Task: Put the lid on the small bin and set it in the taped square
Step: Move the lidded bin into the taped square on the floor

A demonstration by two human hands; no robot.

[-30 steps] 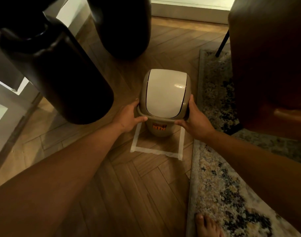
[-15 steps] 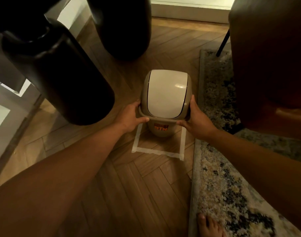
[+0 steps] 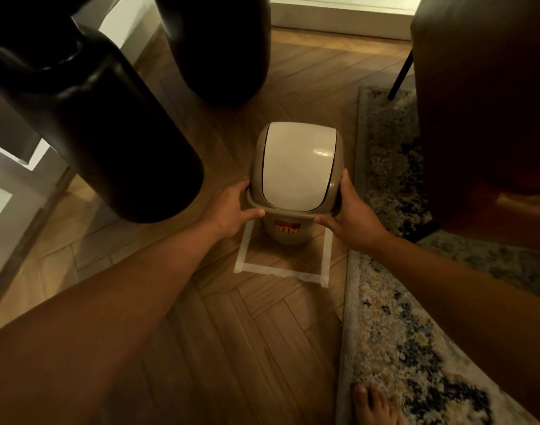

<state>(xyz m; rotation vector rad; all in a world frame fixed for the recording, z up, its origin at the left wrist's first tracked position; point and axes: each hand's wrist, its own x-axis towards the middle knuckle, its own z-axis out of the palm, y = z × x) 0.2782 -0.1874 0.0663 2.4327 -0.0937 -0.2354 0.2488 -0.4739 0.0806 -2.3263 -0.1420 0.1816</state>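
Note:
A small taupe bin point(image 3: 288, 233) with an orange label stands inside the white taped square point(image 3: 281, 271) on the wooden floor. Its lid point(image 3: 296, 167), a taupe frame with a cream swing flap, sits on top of the bin. My left hand point(image 3: 231, 210) grips the left side of the rim where lid and bin meet. On the opposite side, my right hand point(image 3: 351, 216) holds the rim the same way. The far edge of the taped square is hidden behind the bin.
Two large dark vases point(image 3: 100, 127) point(image 3: 216, 47) stand at the left and behind the bin. A patterned rug point(image 3: 391, 332) runs along the right, with a brown chair point(image 3: 483, 118) on it. My bare foot point(image 3: 374, 406) rests at the rug's near edge.
Both hands and the lidded bin have stayed almost still in the taped square; only the view has shifted slightly.

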